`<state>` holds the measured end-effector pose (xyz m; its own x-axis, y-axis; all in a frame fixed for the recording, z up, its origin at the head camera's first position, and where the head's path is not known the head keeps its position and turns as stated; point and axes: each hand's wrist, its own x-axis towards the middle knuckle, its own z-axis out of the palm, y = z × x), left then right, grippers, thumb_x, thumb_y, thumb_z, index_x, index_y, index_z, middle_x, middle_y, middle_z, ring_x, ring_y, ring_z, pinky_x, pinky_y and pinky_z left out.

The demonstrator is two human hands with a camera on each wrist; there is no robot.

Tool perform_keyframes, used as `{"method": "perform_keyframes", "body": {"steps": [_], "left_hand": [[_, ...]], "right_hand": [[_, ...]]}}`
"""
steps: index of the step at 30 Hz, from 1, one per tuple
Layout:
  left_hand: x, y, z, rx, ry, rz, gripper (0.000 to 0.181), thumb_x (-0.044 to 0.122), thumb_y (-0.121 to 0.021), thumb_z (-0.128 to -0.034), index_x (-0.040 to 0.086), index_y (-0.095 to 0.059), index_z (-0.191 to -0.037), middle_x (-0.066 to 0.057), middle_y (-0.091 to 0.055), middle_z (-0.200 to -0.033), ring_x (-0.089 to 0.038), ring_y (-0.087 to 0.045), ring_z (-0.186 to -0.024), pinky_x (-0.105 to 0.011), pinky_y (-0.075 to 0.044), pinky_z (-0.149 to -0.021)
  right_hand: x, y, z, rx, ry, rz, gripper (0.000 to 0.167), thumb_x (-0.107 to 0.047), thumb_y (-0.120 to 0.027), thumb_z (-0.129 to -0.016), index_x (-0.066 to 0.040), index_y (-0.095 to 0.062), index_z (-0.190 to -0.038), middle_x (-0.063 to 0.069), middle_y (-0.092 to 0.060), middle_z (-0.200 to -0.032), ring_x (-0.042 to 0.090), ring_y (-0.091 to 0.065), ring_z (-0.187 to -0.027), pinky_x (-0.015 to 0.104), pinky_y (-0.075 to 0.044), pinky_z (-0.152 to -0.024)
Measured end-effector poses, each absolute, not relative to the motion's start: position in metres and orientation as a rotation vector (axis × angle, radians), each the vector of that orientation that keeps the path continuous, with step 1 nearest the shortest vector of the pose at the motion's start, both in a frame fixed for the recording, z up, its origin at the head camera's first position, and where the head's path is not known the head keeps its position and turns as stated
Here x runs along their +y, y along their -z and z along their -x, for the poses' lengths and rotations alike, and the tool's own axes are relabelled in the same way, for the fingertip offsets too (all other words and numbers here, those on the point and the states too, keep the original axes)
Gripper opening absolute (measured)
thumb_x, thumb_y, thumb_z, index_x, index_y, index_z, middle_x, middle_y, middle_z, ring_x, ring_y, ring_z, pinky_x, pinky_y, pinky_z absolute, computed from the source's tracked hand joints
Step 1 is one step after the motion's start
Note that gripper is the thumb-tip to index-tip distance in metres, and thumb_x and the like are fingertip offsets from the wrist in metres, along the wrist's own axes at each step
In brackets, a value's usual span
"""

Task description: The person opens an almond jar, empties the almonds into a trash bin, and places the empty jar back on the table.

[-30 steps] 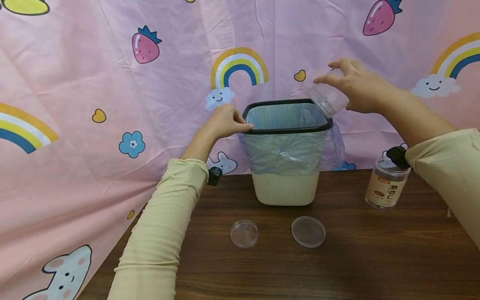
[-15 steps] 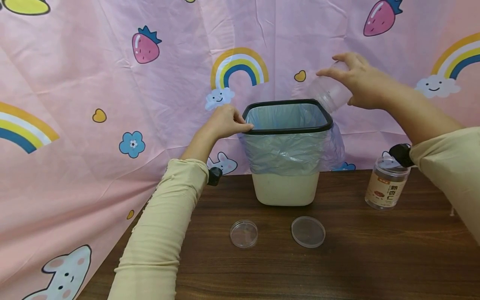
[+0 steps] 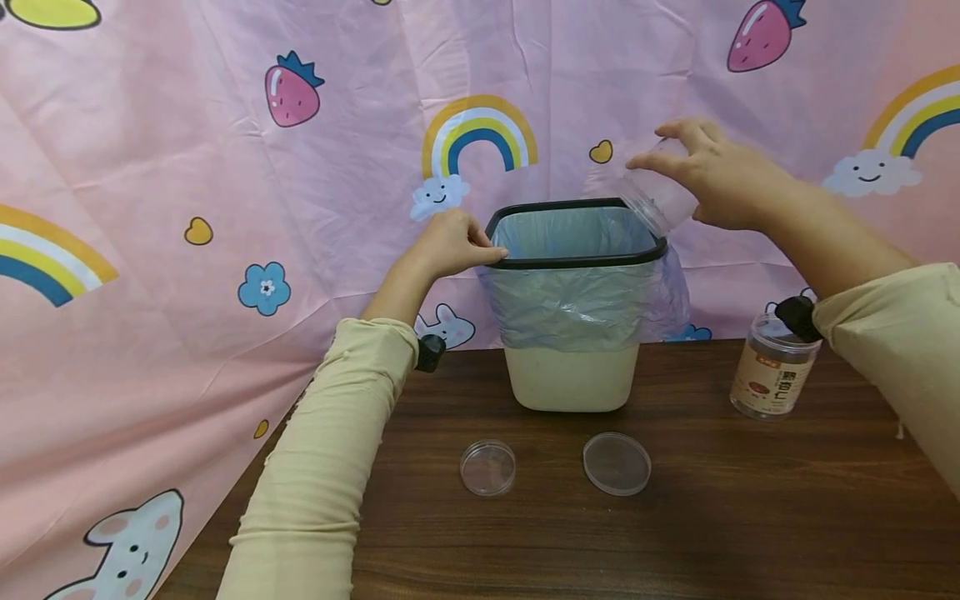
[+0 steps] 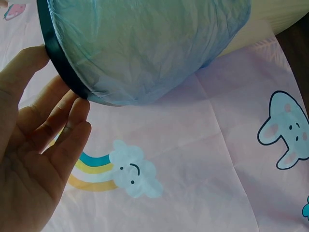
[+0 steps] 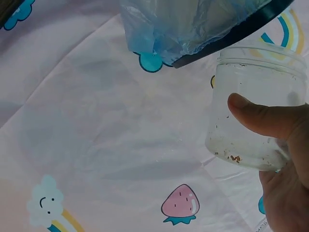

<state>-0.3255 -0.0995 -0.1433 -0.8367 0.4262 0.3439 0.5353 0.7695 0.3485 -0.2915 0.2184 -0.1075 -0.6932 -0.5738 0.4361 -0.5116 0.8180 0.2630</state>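
Note:
A cream trash bin [image 3: 572, 382] with a black rim [image 3: 585, 262] stands upright, lined with a pale blue plastic bag [image 3: 566, 310] folded over its outside. At the rim's left corner my left hand [image 3: 453, 243] pinches the edge; in the left wrist view thumb and fingertips meet the black rim [image 4: 59, 60]. My right hand [image 3: 716, 179] grips a clear plastic jar [image 3: 662, 200], tilted mouth down at the bin's right rear corner. Small brown crumbs cling inside that jar [image 5: 241, 82], seen in the right wrist view. The bin's bottom inside is hidden.
Two clear round lids, a smaller one [image 3: 487, 468] and a larger one [image 3: 617, 464], lie on the dark wooden table [image 3: 555, 542] before the bin. A labelled clear jar [image 3: 772, 379] stands at right, near my right sleeve. A printed pink cloth [image 3: 360, 167] hangs behind.
My right hand lifted the jar slightly up and right half a second ago, and now has it lower again over the rim. The left hand and bin have stayed put.

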Motion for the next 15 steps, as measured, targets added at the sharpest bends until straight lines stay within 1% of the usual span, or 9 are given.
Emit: {"method": "perform_keyframes", "body": {"steps": [2, 9, 15], "left_hand": [[-0.099, 0.143, 0.325, -2.714, 0.647, 0.758, 0.025, 0.024, -0.07, -0.0811, 0.0, -0.073, -0.086, -0.011, -0.069, -0.083, -0.02, -0.057, -0.076, -0.031, -0.045, -0.065], [-0.099, 0.144, 0.326, -2.71, 0.654, 0.758, 0.025, 0.024, -0.07, -0.0811, 0.0, -0.073, -0.087, -0.011, -0.068, -0.082, -0.018, -0.055, -0.072, -0.03, -0.044, -0.062], [-0.1, 0.144, 0.326, -2.712, 0.655, 0.76, 0.024, 0.023, -0.069, -0.0812, 0.0, -0.073, -0.086, -0.011, -0.068, -0.082, -0.019, -0.056, -0.073, -0.03, -0.045, -0.063]], "right_hand": [[0.219, 0.109, 0.292, -2.495, 0.154, -0.81, 0.09, 0.023, -0.069, -0.06, -0.012, -0.038, -0.136, 0.029, -0.02, -0.139, 0.049, -0.021, -0.125, 0.06, -0.042, -0.077], [0.221, 0.11, 0.292, -2.522, 0.063, -0.775, 0.091, 0.023, -0.07, -0.061, -0.013, -0.037, -0.138, 0.027, -0.016, -0.142, 0.048, -0.017, -0.128, 0.062, -0.039, -0.081], [0.23, 0.111, 0.288, -2.534, -0.08, -0.727, 0.092, 0.017, -0.073, -0.063, -0.014, -0.033, -0.141, 0.026, -0.012, -0.145, 0.046, -0.01, -0.131, 0.065, -0.032, -0.087]]}}
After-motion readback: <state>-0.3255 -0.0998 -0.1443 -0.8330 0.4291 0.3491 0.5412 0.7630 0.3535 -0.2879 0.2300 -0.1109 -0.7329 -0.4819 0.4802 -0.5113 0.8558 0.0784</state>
